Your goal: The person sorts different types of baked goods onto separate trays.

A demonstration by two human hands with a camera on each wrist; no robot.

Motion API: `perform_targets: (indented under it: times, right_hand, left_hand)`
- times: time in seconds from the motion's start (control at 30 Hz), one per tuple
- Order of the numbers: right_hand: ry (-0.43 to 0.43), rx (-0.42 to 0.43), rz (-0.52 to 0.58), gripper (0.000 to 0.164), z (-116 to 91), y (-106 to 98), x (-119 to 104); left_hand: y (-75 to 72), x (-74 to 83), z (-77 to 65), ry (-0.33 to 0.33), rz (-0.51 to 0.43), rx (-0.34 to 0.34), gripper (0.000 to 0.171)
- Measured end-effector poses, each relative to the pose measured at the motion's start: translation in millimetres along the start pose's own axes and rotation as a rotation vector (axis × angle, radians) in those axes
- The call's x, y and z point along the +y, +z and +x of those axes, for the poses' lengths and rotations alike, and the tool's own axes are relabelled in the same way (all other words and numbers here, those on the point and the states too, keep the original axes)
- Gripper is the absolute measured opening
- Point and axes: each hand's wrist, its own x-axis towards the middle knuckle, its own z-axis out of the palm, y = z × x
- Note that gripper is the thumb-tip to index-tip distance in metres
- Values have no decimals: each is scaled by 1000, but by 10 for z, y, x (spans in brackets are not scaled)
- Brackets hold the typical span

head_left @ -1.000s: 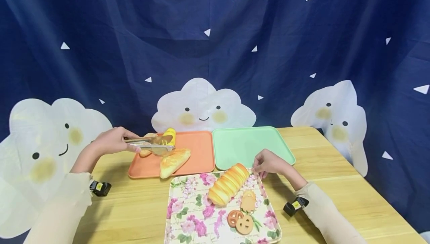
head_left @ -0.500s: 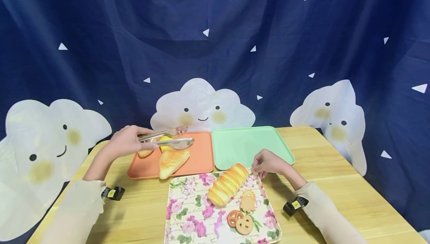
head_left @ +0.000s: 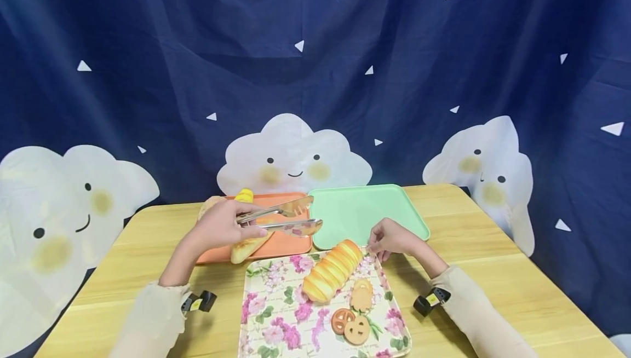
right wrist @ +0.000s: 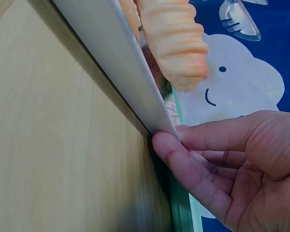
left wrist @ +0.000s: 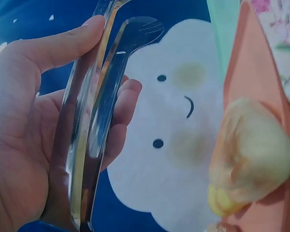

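My left hand (head_left: 222,225) grips metal food tongs (head_left: 288,225) above the orange tray (head_left: 296,247). The tong arms stand apart with nothing between them, their tips reaching toward the green tray; the left wrist view shows thumb and fingers around the tongs (left wrist: 87,125). My right hand (head_left: 391,238) pinches the far right corner of the floral tray (head_left: 281,309), thumb on top and fingers below in the right wrist view. On that tray lie a long ridged bread roll (head_left: 332,271), a scalloped tan cookie (head_left: 362,294), a brown cookie (head_left: 342,321) and a round tan cookie (head_left: 357,329).
On the orange tray are a triangular bread (head_left: 244,249), a yellow piece (head_left: 244,195) and a tan bread (head_left: 209,205), partly hidden by my left hand. The green tray (head_left: 365,210) lies beside it. A dark blue cloud-print curtain (head_left: 305,73) hangs behind the wooden table (head_left: 493,270).
My left hand has carried the tongs rightward, from over the yellow piece to near the green tray's left edge. My right hand has stayed at the floral tray's corner.
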Motion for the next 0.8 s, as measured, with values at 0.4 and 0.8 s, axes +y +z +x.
perform_targets:
  times: [0.4, 0.8]
  right_hand:
    - [-10, 7, 7, 10, -20, -15, -21]
    - [1, 7, -5, 12, -5, 2, -36]
  left_hand:
    - [149, 279, -34, 83, 56, 17, 49]
    - [227, 521, -109, 170, 290, -91, 49]
